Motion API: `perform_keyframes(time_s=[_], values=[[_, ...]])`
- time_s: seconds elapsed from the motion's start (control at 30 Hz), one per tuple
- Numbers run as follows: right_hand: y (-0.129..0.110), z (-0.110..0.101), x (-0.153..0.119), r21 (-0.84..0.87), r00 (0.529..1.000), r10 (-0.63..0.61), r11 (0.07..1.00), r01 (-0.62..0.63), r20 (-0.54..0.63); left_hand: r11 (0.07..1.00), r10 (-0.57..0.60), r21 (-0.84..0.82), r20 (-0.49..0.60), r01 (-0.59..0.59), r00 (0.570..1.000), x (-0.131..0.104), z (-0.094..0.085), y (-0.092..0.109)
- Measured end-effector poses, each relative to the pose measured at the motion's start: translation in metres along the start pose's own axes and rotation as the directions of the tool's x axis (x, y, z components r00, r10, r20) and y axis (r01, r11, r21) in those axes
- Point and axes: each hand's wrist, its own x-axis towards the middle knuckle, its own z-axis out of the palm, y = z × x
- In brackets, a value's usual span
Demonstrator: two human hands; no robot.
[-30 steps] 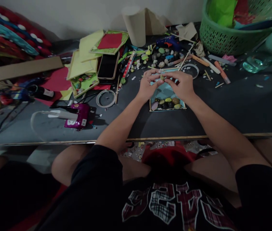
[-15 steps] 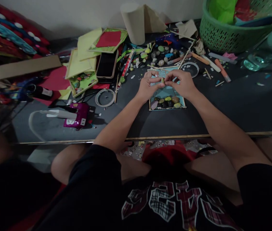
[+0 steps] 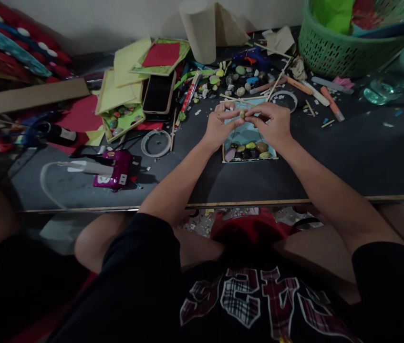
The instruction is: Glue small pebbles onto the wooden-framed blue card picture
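Observation:
Between the fingertips of both hands is a small yellow-green pebble (image 3: pixel 242 115). My left hand (image 3: pixel 221 125) pinches it from the left. From the other side, the thumb and fingers of my right hand (image 3: pixel 270 122) close on it too. Both hands hover over a light blue panel (image 3: pixel 246 135) edged with thin wooden sticks. Along the panel's near edge lies a row of dark, green, brown and lilac pebbles (image 3: pixel 250 151). The hands hide much of the panel's far half.
Loose pebbles (image 3: pixel 239 82) and a blue glue gun (image 3: pixel 250 57) lie behind the panel. A tape roll (image 3: pixel 284 101), markers and a green basket (image 3: pixel 345 52) are at right. Leftward are a phone (image 3: pixel 159 94), another tape roll (image 3: pixel 156 143) and a purple device (image 3: pixel 116 170). Another person sits at left.
The pebble has turned slightly between my fingertips, and my right hand's fingers have shifted a little. The whole view has moved slightly; the other things lie as before.

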Motion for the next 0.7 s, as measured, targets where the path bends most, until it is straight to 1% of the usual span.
perform_keyframes(time_s=[0.07, 0.2, 0.37, 0.43, 0.57, 0.7], values=[[0.0007, -0.0005, -0.0005, -0.025, 1.000, -0.018, 1.000, 0.018, -0.001, 1.000, -0.003, -0.005, 0.009, 0.003, 1.000, 0.0000, -0.0004, -0.0015], [0.0017, 0.0003, -0.0019, -0.062, 1.000, -0.013, 0.998, 0.014, 0.015, 1.000, 0.003, 0.000, 0.025, -0.003, 1.000, 0.0007, -0.0015, -0.0035], [-0.0012, 0.0021, -0.0036, -0.059, 1.000, 0.015, 0.998, -0.016, -0.002, 0.999, -0.039, -0.024, -0.008, 0.039, 0.999, 0.0008, -0.0008, -0.0019], [-0.0035, 0.0017, -0.0042, -0.068, 1.000, 0.001, 0.998, -0.001, 0.001, 0.998, -0.045, -0.052, -0.018, 0.044, 0.999, 0.0004, -0.0005, -0.0010], [-0.0053, 0.0005, -0.0059, -0.067, 0.998, -0.067, 0.996, 0.065, -0.018, 0.994, -0.065, -0.088, -0.012, 0.064, 0.998, -0.0003, -0.0009, 0.0012], [-0.0035, 0.0005, -0.0071, -0.105, 0.999, -0.051, 0.993, 0.050, -0.010, 0.993, -0.064, -0.101, 0.003, 0.064, 0.998, 0.0000, -0.0020, 0.0038]])
